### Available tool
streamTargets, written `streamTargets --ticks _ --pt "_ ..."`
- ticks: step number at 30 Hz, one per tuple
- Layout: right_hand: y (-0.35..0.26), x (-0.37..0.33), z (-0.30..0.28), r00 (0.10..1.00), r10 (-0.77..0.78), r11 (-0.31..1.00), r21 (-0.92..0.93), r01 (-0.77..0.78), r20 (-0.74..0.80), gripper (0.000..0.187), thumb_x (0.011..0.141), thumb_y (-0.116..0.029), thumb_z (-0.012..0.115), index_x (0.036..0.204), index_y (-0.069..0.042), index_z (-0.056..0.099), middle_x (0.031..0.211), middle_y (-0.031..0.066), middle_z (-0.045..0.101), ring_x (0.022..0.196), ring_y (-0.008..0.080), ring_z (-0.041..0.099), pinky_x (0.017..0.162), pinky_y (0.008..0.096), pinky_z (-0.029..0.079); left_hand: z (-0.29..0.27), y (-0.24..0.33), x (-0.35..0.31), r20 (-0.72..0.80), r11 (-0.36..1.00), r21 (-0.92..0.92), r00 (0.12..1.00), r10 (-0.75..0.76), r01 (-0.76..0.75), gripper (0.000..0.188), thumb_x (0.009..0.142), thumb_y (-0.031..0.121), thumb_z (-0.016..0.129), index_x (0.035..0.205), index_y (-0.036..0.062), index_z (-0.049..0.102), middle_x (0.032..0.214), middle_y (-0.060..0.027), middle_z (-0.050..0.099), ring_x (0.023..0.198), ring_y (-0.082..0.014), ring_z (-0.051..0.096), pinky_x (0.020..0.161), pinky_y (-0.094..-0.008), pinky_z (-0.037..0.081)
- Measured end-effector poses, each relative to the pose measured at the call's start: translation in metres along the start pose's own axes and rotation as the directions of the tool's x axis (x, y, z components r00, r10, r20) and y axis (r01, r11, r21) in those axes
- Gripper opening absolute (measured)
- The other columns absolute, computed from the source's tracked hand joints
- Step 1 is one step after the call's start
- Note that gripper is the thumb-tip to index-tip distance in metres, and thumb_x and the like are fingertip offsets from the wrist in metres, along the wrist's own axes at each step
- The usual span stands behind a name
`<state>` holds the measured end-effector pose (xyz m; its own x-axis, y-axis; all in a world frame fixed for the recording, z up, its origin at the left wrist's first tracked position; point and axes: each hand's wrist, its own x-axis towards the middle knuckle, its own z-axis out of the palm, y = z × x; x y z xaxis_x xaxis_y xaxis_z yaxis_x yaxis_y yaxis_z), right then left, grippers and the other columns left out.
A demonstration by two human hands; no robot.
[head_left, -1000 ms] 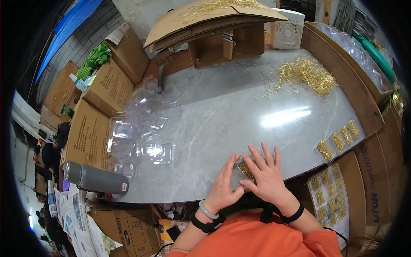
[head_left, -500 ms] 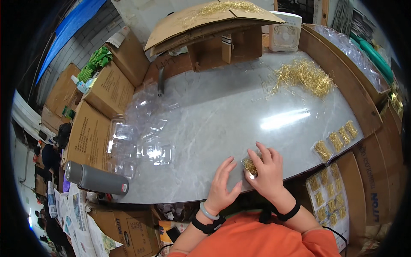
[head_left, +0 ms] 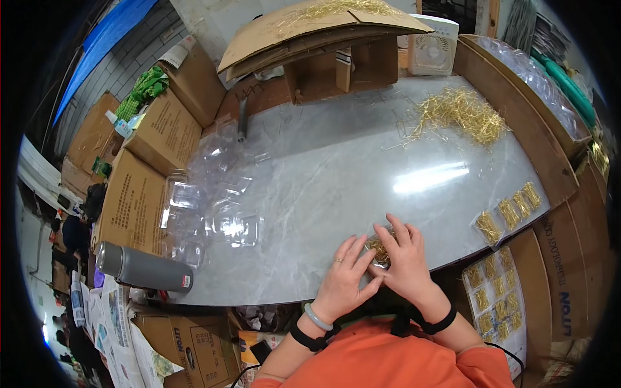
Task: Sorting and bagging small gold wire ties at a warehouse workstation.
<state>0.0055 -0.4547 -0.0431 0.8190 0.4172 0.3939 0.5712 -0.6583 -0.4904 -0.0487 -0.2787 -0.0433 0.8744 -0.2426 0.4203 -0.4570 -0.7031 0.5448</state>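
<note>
At the table's near edge, my two hands close around a small clear plastic case of gold wire hooks (head_left: 381, 251). My right hand (head_left: 406, 262) grips it from the right, fingers bent over its far side and thumb at its near side. From the left, my left hand (head_left: 347, 275) presses its fingertips against the case, its thumb close to the right thumb. The fingers hide much of the case. Several filled clear packs of gold hooks (head_left: 507, 211) lie in a row at the table's right edge. A loose heap of gold wire hooks (head_left: 462, 116) lies at the far right.
Empty clear plastic cases (head_left: 242, 227) overlap on the left of the grey table (head_left: 310, 194). A grey bottle (head_left: 145, 268) lies at the front left, and a dark metal bar (head_left: 242, 121) behind. Cardboard boxes (head_left: 136, 200), a fan (head_left: 432, 48) and more packs (head_left: 495, 294) surround the table.
My left hand has moved right to meet the case, its fingers drawing together. My right hand stays on the case, almost in the same place.
</note>
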Motion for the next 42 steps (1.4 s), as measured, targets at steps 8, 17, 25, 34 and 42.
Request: streamTargets --ticks 8,17,25,34,42 --pt "0.024 0.002 -0.025 0.985 0.003 0.893 0.442 -0.081 0.175 0.078 0.081 -0.023 0.081 0.15 -0.006 0.047 0.159 0.0209 0.039 0.144 0.0427 0.039 0.117 0.05 0.036 0.005 -0.008 -0.004 -0.06 0.962 -0.207 0.98 -0.192 0.176 0.065 0.097 0.028 0.071 0.147 -0.0031 0.043 0.153 -0.0263 0.044 0.144 -0.0447 0.04 0.117 -0.0485 0.037" --pt "0.019 -0.001 -0.017 0.988 -0.14 0.984 0.121 0.131 0.069 0.052 0.1 -0.018 0.063 0.148 -0.003 0.049 0.149 0.0162 0.055 0.142 0.0379 0.046 0.118 0.0502 0.033 0.018 0.005 0.009 -0.03 0.969 0.24 0.998 -0.057 0.062 0.05 0.101 0.012 0.058 0.144 -0.0085 0.046 0.152 -0.0266 0.045 0.144 -0.0456 0.041 0.119 -0.0546 0.034" --pt "0.028 0.006 -0.015 0.998 -0.023 0.915 0.403 0.0 0.051 0.048 0.1 -0.012 0.059 0.146 -0.004 0.052 0.144 0.0163 0.059 0.139 0.0393 0.049 0.118 0.0484 0.033 0.013 0.007 0.006 -0.034 0.993 0.119 0.999 -0.017 0.021 0.046 0.098 0.001 0.054 0.142 -0.0095 0.049 0.146 -0.0276 0.05 0.14 -0.0471 0.045 0.119 -0.0548 0.035" --pt "0.034 0.001 -0.016 0.995 0.071 0.909 0.416 -0.036 -0.068 0.025 0.091 -0.006 0.069 0.117 -0.005 0.068 0.13 0.016 0.064 0.12 0.0364 0.059 0.104 0.0427 0.046 0.013 0.008 0.005 -0.02 0.997 0.075 1.0 -0.014 0.015 0.053 0.099 0.009 0.061 0.147 -0.0068 0.044 0.148 -0.0274 0.048 0.14 -0.0485 0.044 0.118 -0.0545 0.036" --pt "0.022 0.009 -0.017 0.967 -0.098 0.979 0.15 0.135 -0.235 0.008 0.09 -0.007 0.071 0.097 -0.006 0.068 0.111 0.011 0.066 0.107 0.034 0.059 0.094 0.044 0.047 0.016 0.008 0.007 -0.024 0.989 0.146 1.0 -0.004 0.008 0.053 0.1 0.014 0.062 0.146 -0.006 0.046 0.148 -0.0257 0.048 0.138 -0.0476 0.045 0.117 -0.0549 0.037"
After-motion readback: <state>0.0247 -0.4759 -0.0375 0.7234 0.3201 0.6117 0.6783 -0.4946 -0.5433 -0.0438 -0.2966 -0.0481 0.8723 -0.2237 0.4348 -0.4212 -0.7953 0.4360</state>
